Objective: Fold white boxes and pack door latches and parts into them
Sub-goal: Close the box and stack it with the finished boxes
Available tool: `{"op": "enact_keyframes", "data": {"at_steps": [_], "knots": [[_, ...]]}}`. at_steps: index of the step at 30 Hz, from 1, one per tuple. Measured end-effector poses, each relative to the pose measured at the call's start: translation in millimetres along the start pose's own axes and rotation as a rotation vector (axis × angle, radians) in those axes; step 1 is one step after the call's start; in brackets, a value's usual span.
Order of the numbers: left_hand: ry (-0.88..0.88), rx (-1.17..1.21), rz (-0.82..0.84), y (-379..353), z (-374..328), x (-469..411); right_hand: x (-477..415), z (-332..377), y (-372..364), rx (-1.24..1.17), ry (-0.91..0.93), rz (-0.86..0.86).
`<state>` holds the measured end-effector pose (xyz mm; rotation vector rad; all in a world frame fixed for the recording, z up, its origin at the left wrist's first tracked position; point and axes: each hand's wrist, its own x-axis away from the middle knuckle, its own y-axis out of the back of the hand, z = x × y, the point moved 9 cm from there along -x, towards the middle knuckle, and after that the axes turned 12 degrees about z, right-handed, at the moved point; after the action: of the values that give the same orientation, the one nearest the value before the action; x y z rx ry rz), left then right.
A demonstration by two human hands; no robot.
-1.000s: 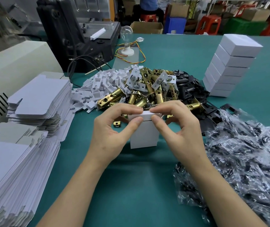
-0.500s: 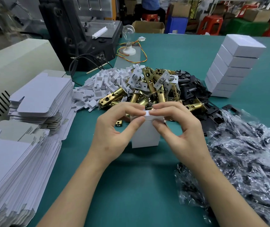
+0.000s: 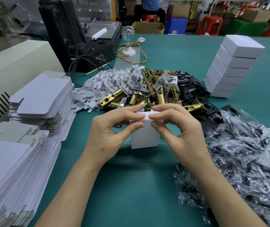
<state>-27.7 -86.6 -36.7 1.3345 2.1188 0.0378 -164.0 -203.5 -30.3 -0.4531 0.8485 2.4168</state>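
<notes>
A small white box (image 3: 145, 138) stands upright on the green table in the middle of the view. My left hand (image 3: 108, 131) pinches its top left corner between thumb and fingers. My right hand (image 3: 178, 128) pinches the top flap from the right side. Just behind the box lies a heap of brass door latches (image 3: 149, 94). White plastic parts (image 3: 101, 84) are piled to its left and black plates (image 3: 191, 92) to its right. What the box contains is hidden.
Flat unfolded box blanks (image 3: 37, 99) are stacked at the left, with more (image 3: 13, 169) at the near left. A tower of folded white boxes (image 3: 230, 66) stands at the far right. Clear bags of dark parts (image 3: 245, 161) fill the near right. A black machine (image 3: 75, 30) and a light bulb (image 3: 128, 38) sit behind.
Both hands have kept their grip at the top of the box; the fingers have pressed the top flap lower and flatter. The box stays in place.
</notes>
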Motion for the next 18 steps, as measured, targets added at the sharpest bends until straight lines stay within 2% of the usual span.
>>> {"op": "enact_keyframes", "data": {"at_steps": [7,18], "knots": [[-0.030,-0.081,0.008,-0.8,-0.4,0.1,0.3,1.7,-0.5,0.062,0.022,-0.010],[0.009,0.034,-0.032,-2.7,8.9,2.7,1.3,-0.1,-2.3,0.052,0.013,-0.030]]}}
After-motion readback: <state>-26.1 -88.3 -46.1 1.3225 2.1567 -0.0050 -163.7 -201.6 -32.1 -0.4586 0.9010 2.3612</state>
